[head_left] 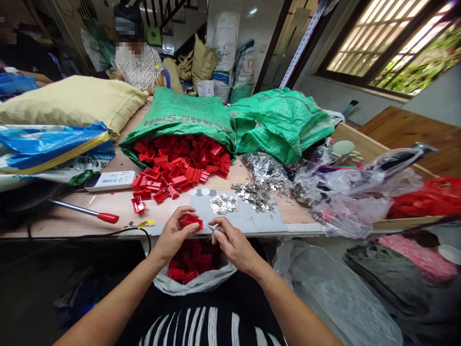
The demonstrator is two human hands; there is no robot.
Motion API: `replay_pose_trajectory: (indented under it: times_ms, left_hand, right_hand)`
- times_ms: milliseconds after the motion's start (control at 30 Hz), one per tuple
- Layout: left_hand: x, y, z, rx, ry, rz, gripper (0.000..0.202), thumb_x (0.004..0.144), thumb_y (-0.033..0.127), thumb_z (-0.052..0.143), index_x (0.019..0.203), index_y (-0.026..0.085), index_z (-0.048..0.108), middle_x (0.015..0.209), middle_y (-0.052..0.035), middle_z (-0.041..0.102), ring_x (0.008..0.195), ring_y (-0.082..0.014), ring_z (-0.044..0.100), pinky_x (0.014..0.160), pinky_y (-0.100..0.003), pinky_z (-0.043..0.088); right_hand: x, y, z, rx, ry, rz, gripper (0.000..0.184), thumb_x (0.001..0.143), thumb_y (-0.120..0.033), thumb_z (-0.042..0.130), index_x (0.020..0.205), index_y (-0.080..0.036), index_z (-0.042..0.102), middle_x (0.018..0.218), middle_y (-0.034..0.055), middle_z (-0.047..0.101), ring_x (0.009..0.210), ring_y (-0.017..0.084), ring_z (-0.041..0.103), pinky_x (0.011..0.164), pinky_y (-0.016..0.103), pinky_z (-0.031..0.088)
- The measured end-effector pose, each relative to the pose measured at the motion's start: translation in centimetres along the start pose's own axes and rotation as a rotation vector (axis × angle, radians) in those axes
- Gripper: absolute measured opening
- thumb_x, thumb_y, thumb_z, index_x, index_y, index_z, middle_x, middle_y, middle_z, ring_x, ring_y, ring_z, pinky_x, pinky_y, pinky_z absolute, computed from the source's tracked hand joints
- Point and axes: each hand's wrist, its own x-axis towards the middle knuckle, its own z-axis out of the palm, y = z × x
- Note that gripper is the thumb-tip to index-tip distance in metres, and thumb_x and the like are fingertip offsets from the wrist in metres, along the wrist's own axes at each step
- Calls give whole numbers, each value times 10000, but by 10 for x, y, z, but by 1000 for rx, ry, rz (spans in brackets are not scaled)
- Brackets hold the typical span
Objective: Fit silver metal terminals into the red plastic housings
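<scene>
Clamped between thumb and fingertips of my left hand (173, 235) is a red plastic piece (191, 221), so that grip is closed on it. The hand sits just over the near table (72, 211) edge, with the wrist bent inward and the forearm coming up from lower left. The piece is small, boxy and hard-edged. Its long axis runs across the view, pointing at my right hand (234, 245).

That hand comes in from lower right, knuckles up, with thumb and forefinger pinched together just beside the piece. I cannot tell whether anything tiny lies between them.

Directly below the grip, a white plastic bag (201, 283) holds more red pieces. Just beyond the grip lies a flat grey sheet (248, 218) carrying a glittering heap of small metal bits (224, 204). Farther beyond, red parts (173, 168) spill from a green woven sack (187, 115). Left of the grip lies a slim metal tool with a red handle (108, 217), and beyond it a white remote (111, 180).
</scene>
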Motion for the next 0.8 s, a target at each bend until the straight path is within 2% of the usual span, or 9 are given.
replay_pose_trajectory:
  times_ms: [67, 133, 300, 433, 567, 700, 800]
  left_hand:
    - [-4, 5, 7, -232, -13, -110, 159, 783, 281, 665, 882, 193, 577, 868, -5, 679, 819, -139, 641, 804, -274, 471]
    - [-8, 8, 12, -431, -27, -216, 135, 795, 275, 657, 765, 171, 577, 825, -14, 688, 808, -138, 652, 818, -275, 479]
    - [-16, 7, 18, -725, 55, -409, 47, 806, 188, 638, 791, 143, 636, 806, -32, 706, 751, -128, 670, 805, -266, 526]
    - [-19, 10, 24, -795, 91, -508, 131, 867, 180, 556, 828, 111, 660, 835, -79, 725, 794, -162, 692, 832, -299, 547]
    - [-20, 14, 29, -818, 106, -541, 203, 900, 209, 514, 821, 104, 668, 835, -85, 725, 794, -157, 694, 874, -310, 545]
    - [-20, 12, 30, -835, 139, -533, 185, 893, 194, 522, 808, 117, 667, 820, -68, 717, 760, -140, 688, 891, -309, 538]
    - [-21, 8, 26, -808, 102, -527, 119, 858, 182, 570, 814, 125, 664, 846, -67, 712, 789, -150, 679, 914, -330, 517]
  right_hand:
    - [-1, -5, 0, 46, -28, -24, 343, 946, -220, 388, 1288, -217, 404, 657, -55, 533, 610, 109, 491, 665, 231, 400]
    - [-2, -8, 1, 58, -57, -36, 410, 942, -235, 410, 1350, -230, 375, 633, -64, 514, 586, 103, 482, 655, 224, 402]
    - [-2, -13, 4, 70, -61, -62, 385, 940, -270, 426, 1323, -239, 441, 624, -57, 510, 583, 106, 493, 628, 216, 403]
    - [-3, -15, 3, 51, -43, -74, 367, 938, -272, 435, 1303, -249, 461, 625, -50, 528, 583, 114, 506, 612, 211, 404]
    - [-4, -17, 1, -31, 1, -78, 343, 940, -289, 436, 1274, -249, 504, 677, -24, 589, 606, 122, 537, 624, 216, 418]
    - [-4, -15, 4, -71, 60, -75, 322, 945, -327, 432, 1234, -248, 550, 726, 1, 621, 633, 131, 552, 625, 222, 423]
    - [-3, -11, 7, 9, 59, -52, 311, 952, -367, 407, 1146, -228, 606, 666, -8, 570, 593, 122, 507, 582, 213, 399]
